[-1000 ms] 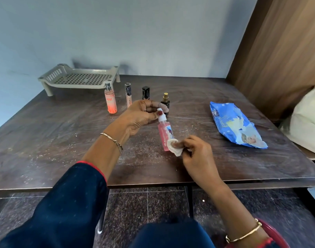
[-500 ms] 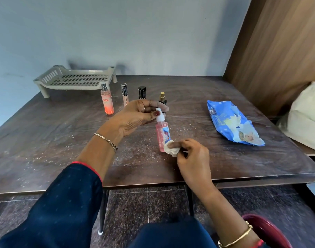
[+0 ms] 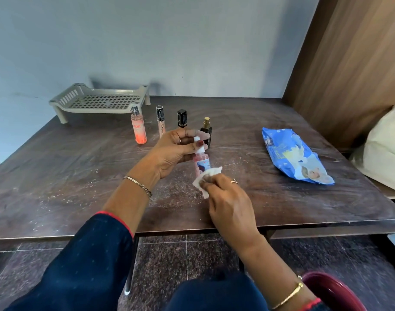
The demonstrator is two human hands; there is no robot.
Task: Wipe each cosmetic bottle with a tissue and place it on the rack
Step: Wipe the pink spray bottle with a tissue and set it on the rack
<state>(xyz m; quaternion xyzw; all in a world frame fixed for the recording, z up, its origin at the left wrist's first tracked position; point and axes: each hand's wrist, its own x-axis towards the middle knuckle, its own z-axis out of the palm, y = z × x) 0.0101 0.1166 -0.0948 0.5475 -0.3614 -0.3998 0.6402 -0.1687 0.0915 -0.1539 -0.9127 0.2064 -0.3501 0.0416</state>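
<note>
So right now your left hand (image 3: 176,151) has the little pink bottle (image 3: 202,162) pinched by its white cap, thumb on one side and fingers on the other. Your right hand (image 3: 227,198) is curled round a wadded tissue (image 3: 206,178) and presses it against the lower half of the bottle. The bottle hangs tilted between your two hands, just above the desk (image 3: 57,176), not on the rack (image 3: 100,102) yet.

Stuff I'd watch for:

- You're only holding it by the cap. Looks like a spray top, so if you rub hard with the tissue the cap could pop off or the body could twist out of your fingers and drop.
- The dark bottle with the gold top (image 3: 206,131) stands right behind your left fingertips, nearly touching from this angle. A small jerk while wiping probably knocks it over.
- The rack sits well beyond your left hand, and the orange spray bottle (image 3: 138,129), the slim tube (image 3: 160,121) and the black-capped bottle (image 3: 182,118) stand in a row between. Reach straight across and your sleeve could sweep one down, so go over the top.
- The desk under your hands looks dusty with pale specks. Set the wiped bottle down there and it's dirty again.

The blue wipes packet (image 3: 292,156) lies off to the far side of your right hand if that tissue gives out.
</note>
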